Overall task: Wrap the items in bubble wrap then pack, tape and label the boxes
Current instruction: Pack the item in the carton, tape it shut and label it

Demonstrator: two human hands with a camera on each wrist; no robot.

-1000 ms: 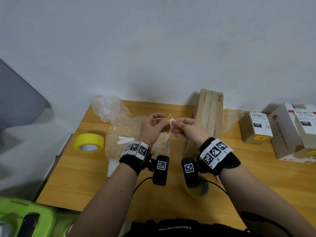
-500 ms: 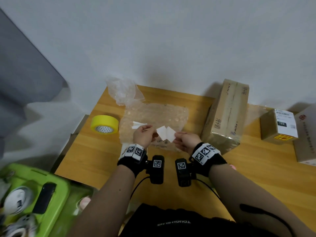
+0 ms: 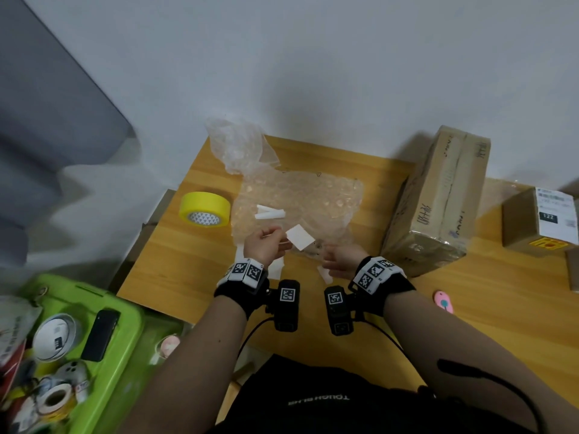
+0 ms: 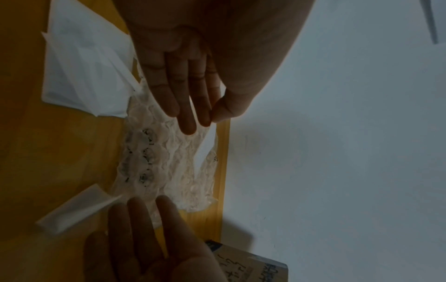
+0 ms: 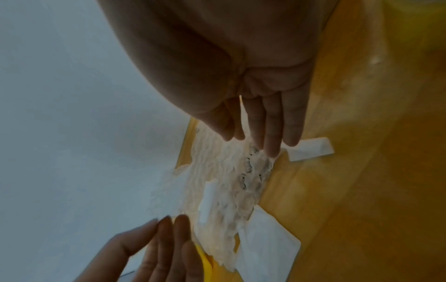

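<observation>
Labelling seems in hand: the left hand [image 3: 264,249] pinches a white square paper backing [image 3: 300,237], the right hand [image 3: 340,261] hangs slack beside it, and discarding comes next.

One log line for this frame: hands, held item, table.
left hand: pinches white backing paper | right hand: open, empty | bubble wrap: flat on table

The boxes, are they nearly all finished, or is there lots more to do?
Partly done. The small box on the right already carries a white label and a yellow sticker, and the tall box looks taped shut. Right now the left hand pinches a white paper square, likely sticker backing, while the right hand is open. The tall box shows no label, and bubble wrap lies unused.
</observation>
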